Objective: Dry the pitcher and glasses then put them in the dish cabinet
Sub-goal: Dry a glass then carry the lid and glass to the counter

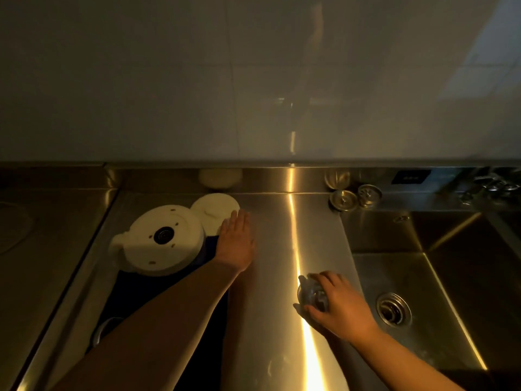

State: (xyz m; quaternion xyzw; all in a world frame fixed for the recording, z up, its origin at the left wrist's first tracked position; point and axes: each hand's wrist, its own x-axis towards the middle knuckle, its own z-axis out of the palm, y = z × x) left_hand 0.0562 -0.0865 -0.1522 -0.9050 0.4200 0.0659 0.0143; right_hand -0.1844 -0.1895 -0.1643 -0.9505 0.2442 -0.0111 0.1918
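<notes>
Fingers of the right hand point(341, 304) curl round a small clear glass point(311, 294), holding it just above the steel counter point(282, 249) beside the sink point(439, 277), whose round drain point(394, 308) lies just right of the hand. Farther in, the left hand point(236, 239) lies flat with fingers straight and together, palm down at the right edge of a dark cloth point(141, 289) spread over the counter. On that cloth a white pitcher point(162, 239) stands upside down, base up, with a white lid point(215, 210) just behind it, near the fingertips. Against the back ledge sit two metal strainers point(355, 196). A dark label point(411, 176) on the ledge carries writing too blurred to read.
</notes>
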